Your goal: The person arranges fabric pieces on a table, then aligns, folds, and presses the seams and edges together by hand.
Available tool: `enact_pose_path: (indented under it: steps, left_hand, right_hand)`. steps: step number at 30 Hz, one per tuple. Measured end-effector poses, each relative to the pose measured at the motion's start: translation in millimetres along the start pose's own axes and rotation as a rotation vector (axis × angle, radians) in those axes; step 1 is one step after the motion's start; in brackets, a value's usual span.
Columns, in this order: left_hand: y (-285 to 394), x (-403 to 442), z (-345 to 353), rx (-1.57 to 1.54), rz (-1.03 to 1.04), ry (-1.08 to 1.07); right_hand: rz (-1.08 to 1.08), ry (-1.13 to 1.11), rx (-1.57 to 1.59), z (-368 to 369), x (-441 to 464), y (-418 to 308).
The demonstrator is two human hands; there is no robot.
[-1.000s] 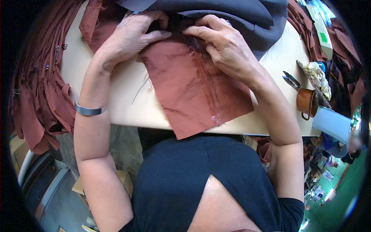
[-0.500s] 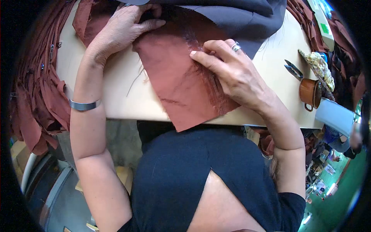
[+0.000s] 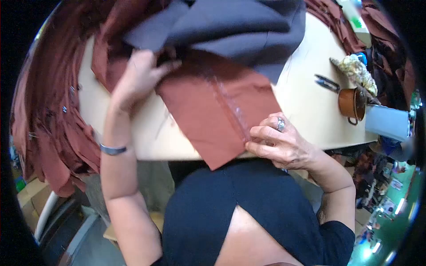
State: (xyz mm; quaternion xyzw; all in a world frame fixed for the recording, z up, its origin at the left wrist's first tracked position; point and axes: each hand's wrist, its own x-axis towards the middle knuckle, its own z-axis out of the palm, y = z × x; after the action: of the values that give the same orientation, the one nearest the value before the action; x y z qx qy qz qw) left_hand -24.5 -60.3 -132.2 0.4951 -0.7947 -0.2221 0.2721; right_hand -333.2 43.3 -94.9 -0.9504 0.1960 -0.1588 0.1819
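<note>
A reddish-brown piece of cloth (image 3: 195, 111) lies on the table with its front corner over the edge. A shiny, creased seam line runs down it. At the seam's lower end, my right hand (image 3: 282, 144), with a ring on it, has thumb and fingers closed on the cloth's edge. My left hand (image 3: 142, 73) rests at the upper left, where the reddish-brown cloth meets dark grey cloth (image 3: 230, 26). Its thumb points right; motion blur and the cloth obscure the other fingers, so their grip is unclear.
On the right of the pale table (image 3: 306, 106) are thread snips (image 3: 327, 83), a brown cup (image 3: 352, 104), a crumpled patterned cloth (image 3: 357, 75) and a pale blue box (image 3: 387, 123). Strips of reddish-brown cloth (image 3: 49, 111) hang over the left edge.
My right hand has moved down the seam to the cloth's front edge and closed there. The reddish-brown cloth lies flatter, nearer my body. The grey cloth now spreads further left, above my left hand.
</note>
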Motion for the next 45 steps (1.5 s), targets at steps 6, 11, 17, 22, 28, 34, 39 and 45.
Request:
enact_pose_path:
  steps: [6, 11, 17, 22, 28, 34, 39, 45]
  left_hand:
    - [5, 16, -13, 0.186, -0.271, 0.060]
    - [24, 65, -23, 0.797, -0.526, -0.077]
    - [23, 101, -2, 0.551, -0.487, -0.046]
    - [0, 127, 5, 0.648, 0.296, -0.056]
    - [117, 108, -39, 0.802, 0.646, -0.050]
    - [121, 42, -104, 0.636, 0.331, -0.202]
    - [50, 3, -124, 0.912, 0.197, -0.107]
    - [35, -15, -106, 0.804, 0.196, -0.012]
  right_hand:
    - [-0.078, 0.116, -0.092, -1, 9, 19]
    - [0.006, 0.481, 0.010, -18, 11, 41]
    - [0.073, 0.656, 0.083, -19, -7, 49]
    - [0.026, 0.751, 0.085, -25, -13, 49]
    - [-0.085, 1.009, -0.005, -39, -18, 56]
    - [0.034, 1.087, -0.018, -45, -22, 58]
    - [0.270, 0.844, 0.247, -35, -5, 67]
    - [0.315, 0.519, 0.010, -36, 64, 94]
